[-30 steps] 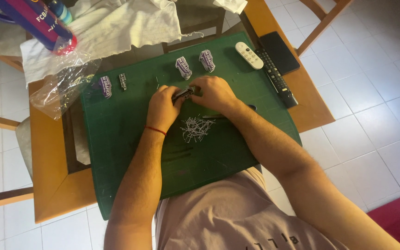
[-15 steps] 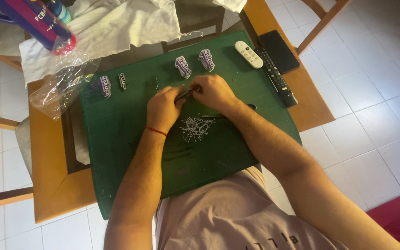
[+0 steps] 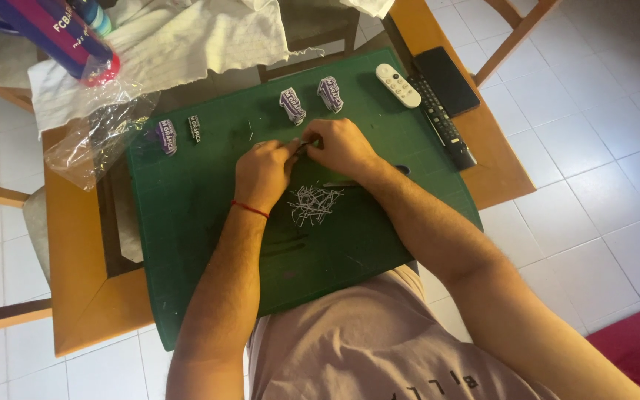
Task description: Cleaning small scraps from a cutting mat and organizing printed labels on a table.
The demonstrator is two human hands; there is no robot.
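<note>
Now my left hand (image 3: 261,172) and right hand (image 3: 341,147) have closed up, pinching a small dark piece (image 3: 301,147) together just above the trimmings pile (image 3: 314,203).

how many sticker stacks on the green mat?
4: two stacks at the far edge above the hands, two smaller ones at the far left. The hands may hide more.

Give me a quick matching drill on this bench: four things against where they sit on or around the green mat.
Things:
1. white remote
2. pile of thin metal bits
3. clear plastic bag
4. black remote

Places:
A. off the cutting mat's left edge
B. on the mat just below the hands
C. on the mat's far right corner
D. along the mat's right edge, on the wooden table

Pairs: 1-C, 2-B, 3-A, 4-D
</note>
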